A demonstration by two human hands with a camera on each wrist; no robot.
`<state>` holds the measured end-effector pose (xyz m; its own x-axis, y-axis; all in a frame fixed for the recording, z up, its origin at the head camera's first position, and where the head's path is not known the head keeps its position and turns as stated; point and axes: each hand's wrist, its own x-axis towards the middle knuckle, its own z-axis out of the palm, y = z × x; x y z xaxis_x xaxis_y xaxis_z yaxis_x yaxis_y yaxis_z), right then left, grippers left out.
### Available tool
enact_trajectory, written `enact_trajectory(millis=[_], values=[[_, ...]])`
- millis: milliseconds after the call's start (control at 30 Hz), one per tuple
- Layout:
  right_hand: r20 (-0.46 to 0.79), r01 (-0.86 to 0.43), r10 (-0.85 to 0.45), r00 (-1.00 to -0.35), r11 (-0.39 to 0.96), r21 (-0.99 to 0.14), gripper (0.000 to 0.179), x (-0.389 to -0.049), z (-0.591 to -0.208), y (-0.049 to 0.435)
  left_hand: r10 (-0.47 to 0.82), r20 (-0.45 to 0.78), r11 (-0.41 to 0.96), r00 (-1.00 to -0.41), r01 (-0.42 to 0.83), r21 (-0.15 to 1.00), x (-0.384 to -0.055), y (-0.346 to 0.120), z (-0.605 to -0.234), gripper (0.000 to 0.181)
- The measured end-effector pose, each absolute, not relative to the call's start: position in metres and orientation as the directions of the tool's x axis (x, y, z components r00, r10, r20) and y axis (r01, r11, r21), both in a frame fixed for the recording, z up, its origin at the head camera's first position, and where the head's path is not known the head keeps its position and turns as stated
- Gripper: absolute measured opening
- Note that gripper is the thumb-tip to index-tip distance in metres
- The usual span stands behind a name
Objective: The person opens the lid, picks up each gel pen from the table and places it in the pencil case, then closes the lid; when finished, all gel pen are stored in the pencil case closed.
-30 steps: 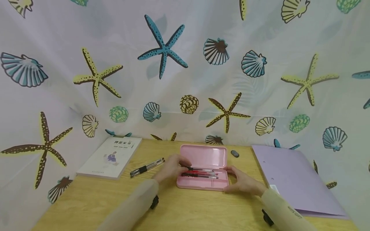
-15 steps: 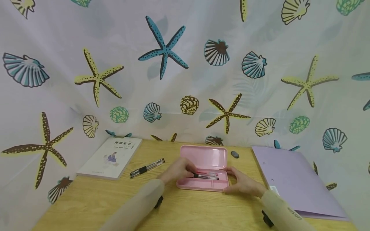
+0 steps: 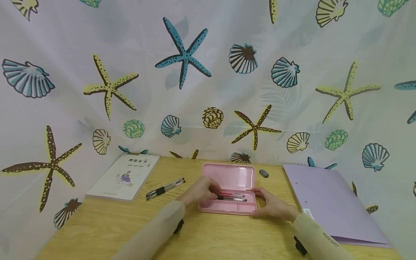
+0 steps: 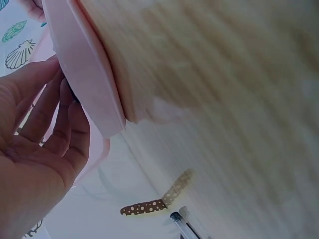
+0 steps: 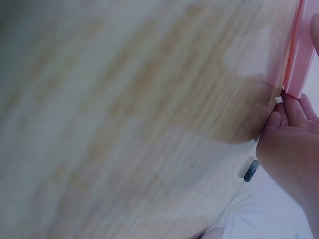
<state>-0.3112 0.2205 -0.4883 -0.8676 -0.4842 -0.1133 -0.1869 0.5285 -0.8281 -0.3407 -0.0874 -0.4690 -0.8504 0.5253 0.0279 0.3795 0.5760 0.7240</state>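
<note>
A pink pencil case (image 3: 216, 207) lies with its lid tipped back, red and black gel pens (image 3: 234, 198) in its rear compartment. My left hand (image 3: 200, 192) reaches into the case's left end, fingers bent and pinching the left ends of the pens. In the left wrist view, a sliver of something dark shows by the fingertips of that hand (image 4: 47, 119), behind the case wall. My right hand (image 3: 274, 206) holds the case's right end, thumb at the front corner and fingers at the back. The right wrist view shows its fingers touching the case end (image 5: 300, 69).
Left of the case lie clear gel pens (image 3: 165, 189) with black grips. A white book (image 3: 125, 177) is farther left. Behind the case's right corner sits a small dark stone-like piece (image 3: 264, 173). A purple folder (image 3: 331, 202) covers the right side of the table (image 3: 227, 238).
My left hand has moved slightly right and down into the case, covering more of the pens, which have shifted a little right. My right hand has stayed at the case's right end.
</note>
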Motion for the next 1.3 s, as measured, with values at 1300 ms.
enact_trajectory(millis=[1300], values=[[-0.139,-0.151,-0.451,-0.882,0.548,-0.822,0.085,-0.312,-0.488,0.219,0.413,0.055,0.513,-0.909,0.282,0.811,-0.345,-0.194,-0.459,0.026]])
